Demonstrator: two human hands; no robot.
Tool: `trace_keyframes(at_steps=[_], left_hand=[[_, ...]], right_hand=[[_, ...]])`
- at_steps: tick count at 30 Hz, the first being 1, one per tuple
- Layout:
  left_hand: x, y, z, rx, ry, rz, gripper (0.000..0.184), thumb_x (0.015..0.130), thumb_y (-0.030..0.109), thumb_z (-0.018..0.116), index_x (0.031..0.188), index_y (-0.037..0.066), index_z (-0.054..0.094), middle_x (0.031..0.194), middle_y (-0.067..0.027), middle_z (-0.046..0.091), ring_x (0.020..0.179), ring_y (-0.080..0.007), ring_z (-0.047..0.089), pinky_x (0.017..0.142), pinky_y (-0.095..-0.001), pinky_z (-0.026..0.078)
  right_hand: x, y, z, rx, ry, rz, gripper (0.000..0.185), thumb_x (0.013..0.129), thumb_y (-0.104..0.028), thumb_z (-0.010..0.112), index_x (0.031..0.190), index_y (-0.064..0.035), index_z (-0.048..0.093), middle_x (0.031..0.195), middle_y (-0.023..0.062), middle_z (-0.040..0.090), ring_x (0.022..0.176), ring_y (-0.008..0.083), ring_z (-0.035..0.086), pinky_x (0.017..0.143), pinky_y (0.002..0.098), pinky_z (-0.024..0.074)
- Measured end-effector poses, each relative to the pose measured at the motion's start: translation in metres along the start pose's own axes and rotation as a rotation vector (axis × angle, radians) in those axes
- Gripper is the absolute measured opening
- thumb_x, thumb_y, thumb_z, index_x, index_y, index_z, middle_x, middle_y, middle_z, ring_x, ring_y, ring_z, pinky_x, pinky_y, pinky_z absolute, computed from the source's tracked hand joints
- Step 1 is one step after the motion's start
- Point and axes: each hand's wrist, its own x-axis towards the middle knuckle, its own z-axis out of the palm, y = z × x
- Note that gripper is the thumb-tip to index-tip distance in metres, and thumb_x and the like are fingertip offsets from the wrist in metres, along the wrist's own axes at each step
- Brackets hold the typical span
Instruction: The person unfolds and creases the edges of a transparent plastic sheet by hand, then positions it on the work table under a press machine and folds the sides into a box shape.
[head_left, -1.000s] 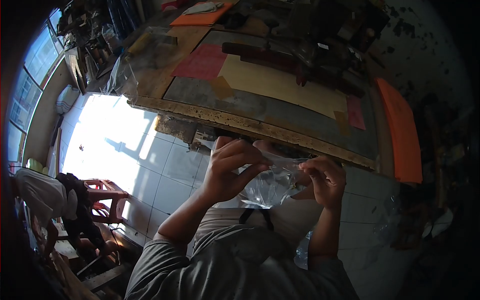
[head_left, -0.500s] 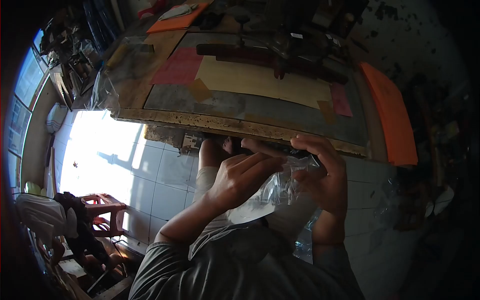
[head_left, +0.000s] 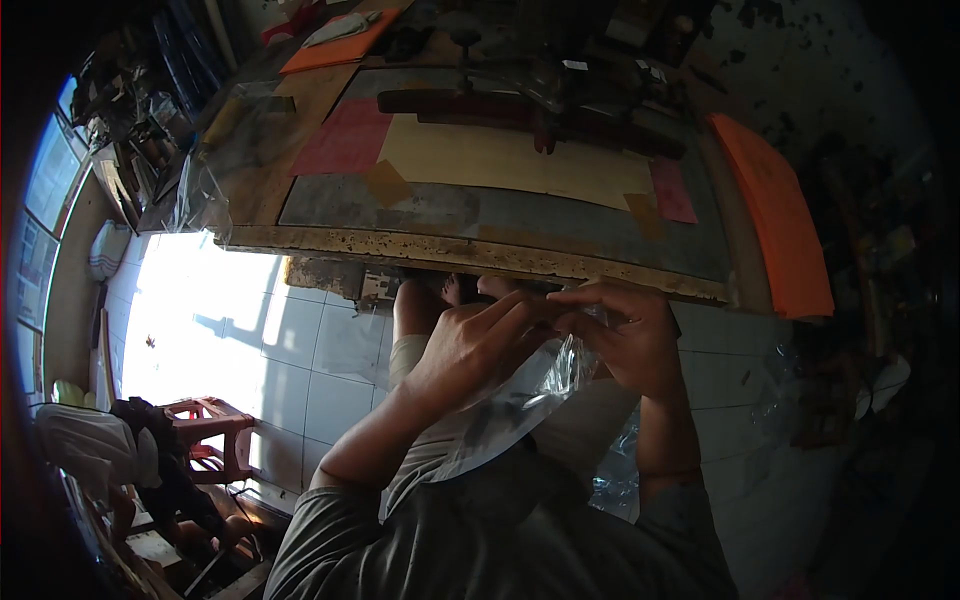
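Note:
Just beyond the lap, in front of the table edge, my left hand (head_left: 478, 345) is closed on the upper edge of a clear plastic bag (head_left: 515, 415). My right hand (head_left: 630, 335) pinches the same bag, its fingertips meeting those of the left. The film hangs crumpled and shiny below the fingers and spreads down toward the shirt. Fingers cover the gathered part of the bag.
A worn worktable (head_left: 440, 245) with taped yellow paper (head_left: 480, 158) and a dark red bar (head_left: 500, 108) lies ahead. Orange sheets (head_left: 775, 215) hang at its right. A red stool (head_left: 213, 435) and another person (head_left: 95, 450) are at the lower left.
The hands have come together, the right one closing on the bag after its fingers were spread. The bag now hangs lower toward the lap. The view has shifted, so the table appears further left.

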Motion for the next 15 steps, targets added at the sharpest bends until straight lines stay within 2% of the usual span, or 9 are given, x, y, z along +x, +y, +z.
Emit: trace_keyframes(at_steps=[3, 5, 8, 10, 12, 14, 15], left_hand=[[-0.001, -0.002, 0.003, -0.058, 0.017, -0.005, 0.030, 0.091, 0.015, 0.078, 0.113, 0.006, 0.061, 0.092, -0.0057, 0.071, 0.067, -0.0220, 0.072, 0.054, -0.0351, 0.054], [-0.007, -0.001, 0.004, -0.171, 0.011, -0.131, 0.035, 0.091, 0.019, 0.079, 0.117, 0.006, 0.060, 0.094, -0.0059, 0.073, 0.067, -0.0238, 0.072, 0.056, -0.0361, 0.055], [-0.018, -0.003, 0.003, -0.179, -0.017, -0.337, 0.042, 0.086, 0.019, 0.084, 0.119, 0.006, 0.062, 0.084, -0.0002, 0.074, 0.070, -0.0212, 0.072, 0.073, -0.0381, 0.054], [-0.025, -0.011, -0.004, -0.137, -0.093, -0.366, 0.042, 0.084, 0.019, 0.086, 0.118, 0.007, 0.065, 0.080, 0.0011, 0.075, 0.070, -0.0209, 0.072, 0.077, -0.0390, 0.055], [-0.036, -0.025, -0.018, -0.099, -0.220, -0.281, 0.038, 0.085, 0.019, 0.084, 0.117, 0.007, 0.068, 0.082, -0.0024, 0.077, 0.069, -0.0240, 0.073, 0.067, -0.0393, 0.057], [-0.039, -0.025, -0.030, -0.112, -0.249, -0.375, 0.023, 0.089, 0.020, 0.080, 0.109, 0.010, 0.074, 0.085, -0.0060, 0.078, 0.071, -0.0249, 0.075, 0.064, -0.0374, 0.057], [-0.041, -0.023, -0.036, -0.117, -0.272, -0.435, 0.022, 0.090, 0.021, 0.080, 0.107, 0.010, 0.073, 0.088, -0.0057, 0.078, 0.074, -0.0259, 0.076, 0.066, -0.0378, 0.057]], right_hand=[[0.000, 0.001, 0.000, 0.034, 0.014, 0.034, 0.026, 0.088, -0.003, 0.081, 0.113, 0.0009, 0.076, 0.094, 0.0083, 0.075, 0.090, 0.0119, 0.070, 0.078, 0.0270, 0.0534], [0.000, 0.001, -0.004, -0.033, 0.043, 0.030, 0.022, 0.089, -0.004, 0.080, 0.110, 0.0015, 0.077, 0.094, 0.0087, 0.076, 0.089, 0.0125, 0.071, 0.079, 0.0267, 0.0537], [-0.003, 0.006, -0.016, -0.042, 0.085, 0.123, 0.018, 0.093, -0.007, 0.078, 0.109, 0.0002, 0.076, 0.095, 0.0094, 0.077, 0.091, 0.0138, 0.073, 0.082, 0.0274, 0.0566], [-0.004, 0.010, -0.025, -0.006, 0.122, 0.156, 0.017, 0.094, -0.009, 0.077, 0.109, -0.0005, 0.076, 0.095, 0.0096, 0.078, 0.090, 0.0137, 0.074, 0.083, 0.0271, 0.0575], [-0.004, 0.013, -0.031, 0.044, 0.167, 0.128, 0.017, 0.095, -0.010, 0.077, 0.110, -0.0002, 0.076, 0.093, 0.0093, 0.077, 0.088, 0.0126, 0.074, 0.081, 0.0257, 0.0564], [-0.004, 0.015, -0.036, 0.094, 0.196, 0.106, 0.017, 0.097, -0.010, 0.075, 0.109, 0.0007, 0.076, 0.092, 0.0093, 0.077, 0.087, 0.0127, 0.073, 0.080, 0.0261, 0.0563], [-0.004, 0.016, -0.037, 0.119, 0.209, 0.094, 0.016, 0.098, -0.010, 0.074, 0.109, 0.0011, 0.076, 0.091, 0.0093, 0.077, 0.087, 0.0127, 0.073, 0.080, 0.0263, 0.0562]])
